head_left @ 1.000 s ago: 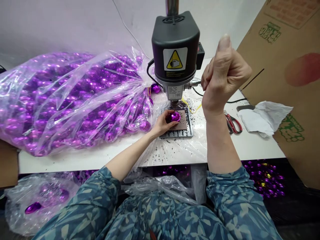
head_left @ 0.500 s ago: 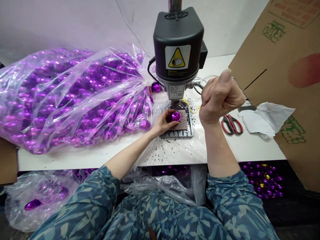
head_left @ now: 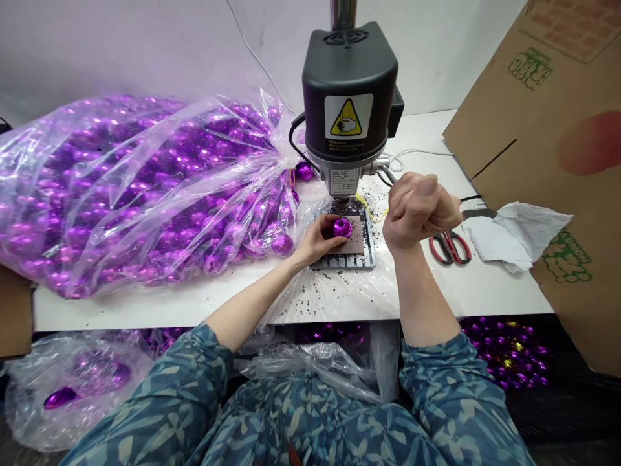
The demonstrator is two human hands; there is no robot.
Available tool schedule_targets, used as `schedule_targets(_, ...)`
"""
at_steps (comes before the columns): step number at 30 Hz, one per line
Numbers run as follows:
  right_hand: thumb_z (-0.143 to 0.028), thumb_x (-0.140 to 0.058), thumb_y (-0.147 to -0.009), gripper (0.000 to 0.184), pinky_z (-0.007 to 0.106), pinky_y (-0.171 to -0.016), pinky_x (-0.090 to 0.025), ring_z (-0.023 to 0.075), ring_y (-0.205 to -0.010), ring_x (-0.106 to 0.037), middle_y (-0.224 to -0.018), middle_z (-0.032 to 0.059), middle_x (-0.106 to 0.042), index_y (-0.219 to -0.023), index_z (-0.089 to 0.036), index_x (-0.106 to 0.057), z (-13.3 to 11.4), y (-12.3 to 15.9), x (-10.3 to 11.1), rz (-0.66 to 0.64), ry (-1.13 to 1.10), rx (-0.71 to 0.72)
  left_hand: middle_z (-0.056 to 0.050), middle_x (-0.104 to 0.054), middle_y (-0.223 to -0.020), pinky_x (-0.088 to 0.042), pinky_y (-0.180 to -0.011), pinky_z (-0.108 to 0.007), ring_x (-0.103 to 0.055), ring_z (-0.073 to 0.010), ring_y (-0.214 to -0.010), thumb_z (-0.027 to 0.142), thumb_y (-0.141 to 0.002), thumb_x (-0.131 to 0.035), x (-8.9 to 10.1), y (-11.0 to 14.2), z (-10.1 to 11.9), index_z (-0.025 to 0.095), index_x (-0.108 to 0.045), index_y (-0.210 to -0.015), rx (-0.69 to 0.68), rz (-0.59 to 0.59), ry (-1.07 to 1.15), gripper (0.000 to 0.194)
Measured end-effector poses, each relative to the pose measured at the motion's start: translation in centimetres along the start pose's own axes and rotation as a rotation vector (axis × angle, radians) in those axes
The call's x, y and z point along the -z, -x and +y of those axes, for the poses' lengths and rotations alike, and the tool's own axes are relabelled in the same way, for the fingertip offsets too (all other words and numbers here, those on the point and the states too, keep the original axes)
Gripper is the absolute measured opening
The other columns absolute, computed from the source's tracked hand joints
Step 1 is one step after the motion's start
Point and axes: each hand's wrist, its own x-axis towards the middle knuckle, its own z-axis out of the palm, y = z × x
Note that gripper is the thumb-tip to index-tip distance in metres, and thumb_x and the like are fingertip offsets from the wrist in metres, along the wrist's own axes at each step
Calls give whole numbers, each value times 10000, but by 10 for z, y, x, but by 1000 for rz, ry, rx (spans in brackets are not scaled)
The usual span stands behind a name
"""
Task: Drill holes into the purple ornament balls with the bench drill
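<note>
- Left hand [head_left: 317,239]: thumb and fingers pinch purple ball [head_left: 343,228], between their tips, on pad [head_left: 357,244].
- Ball probably light, slick, thin-shelled; hold sides gently.
- Right hand [head_left: 418,208]: fist round lever [head_left: 389,175].
- Scissors [head_left: 450,248] beside right wrist.

machine [head_left: 350,90] crowding above, bulging bag [head_left: 145,194] blocking left, open tabletop [head_left: 490,294] in front of scissors [head_left: 450,248]

- Machine housing [head_left: 350,71] is smooth, matt black.
- Ball [head_left: 342,228] is glossy, metallic purple.
- Left bag [head_left: 145,194] is clear, creased plastic.
- Right carton [head_left: 543,129] is matt cardboard.
- Sleeves [head_left: 187,375] are cloth.
</note>
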Motion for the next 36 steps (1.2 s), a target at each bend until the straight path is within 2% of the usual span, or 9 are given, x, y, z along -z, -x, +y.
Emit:
schedule_targets(10, -258, -542, -1028, 569, 251, -343, -205, 47, -310, -286, -393, -87, -262, -532, -190, -272, 12, 11, 7, -3, -34, 89, -143, -760, -1284, -599, -1091, -501, -745, -281, -1202, 361, -814, -918, 0, 1, 3, 185, -605, -1289, 7, 23, -23, 595)
schedule_targets(16, -307, -519, -1060, 597, 264, -356, -171, 49, -314, -297, -397, -82, -298, -508, -194, -322, -1, -5, -2, -14, -15, -36, -145, -759, -1278, -615, -1060, -502, -751, -283, -1187, 333, -821, -921, -3, 0, 4, 191, -602, -1275, 7, 31, -48, 572)
schedule_targets(20, -564, -617, -990, 654, 316, -396, -243, 59, -336, -270, -408, -71, -303, -498, -224, -350, -3, -42, -25, 23, 28, -240, -138, -759, -1230, -626, -1015, -485, -752, -263, -1117, 273, -802, -926, -6, 5, 13, 181, -607, -1238, 38, 132, -118, 548)
schedule_targets(23, -758, -477, -944, 680, 324, -432, -307, 68, -362, -282, -415, -67, -264, -522, -258, -292, 3, -57, -32, -32, 124, -273, -128, -751, -1201, -634, -949, -459, -741, -248, -1053, 273, -809, -912, 0, 28, 32, 180, -636, -1209, 9, 169, -195, 495)
schedule_targets(25, -808, -383, -931, 681, 314, -448, -324, 67, -380, -291, -419, -64, -249, -538, -267, -256, 7, -58, -31, -75, 225, -286, -112, -755, -1177, -634, -924, -444, -737, -247, -1035, 341, -838, -896, 5, 57, 47, 197, -678, -1185, -39, 39, -224, 434)
schedule_targets(27, -821, -332, -931, 682, 304, -467, -340, 66, -395, -300, -424, -62, -243, -549, -265, -232, 10, -56, -29, -102, 302, -295, -91, -766, -1141, -635, -920, -433, -747, -254, -1030, 433, -864, -877, 9, 95, 58, 234, -724, -1177, -85, -219, -217, 402)
schedule_targets(31, -829, -369, -920, 693, 309, -491, -358, 66, -395, -289, -431, -64, -232, -555, -257, -226, 7, -54, -30, -56, 252, -296, -111, -765, -1170, -647, -869, -448, -768, -317, -1028, 505, -888, -832, 5, 168, 58, 354, -734, -1314, -102, -642, -331, 463)
schedule_targets(34, -815, -426, -918, 696, 314, -514, -372, 59, -398, -269, -439, -67, -235, -550, -254, -241, 4, -55, -33, -14, 193, -290, -137, -749, -1280, -644, -911, -465, -766, -341, -1089, 509, -917, -792, 5, 189, 51, 375, -661, -1440, -128, -709, -418, 555)
schedule_targets(36, -806, -449, -919, 699, 315, -517, -366, 55, -399, -267, -443, -66, -244, -545, -249, -251, 3, -55, -33, -14, 181, -296, -132, -754, -1284, -632, -987, -449, -752, -303, -1152, 444, -997, -700, 12, 176, 50, 313, -646, -1438, -159, -586, -377, 463)
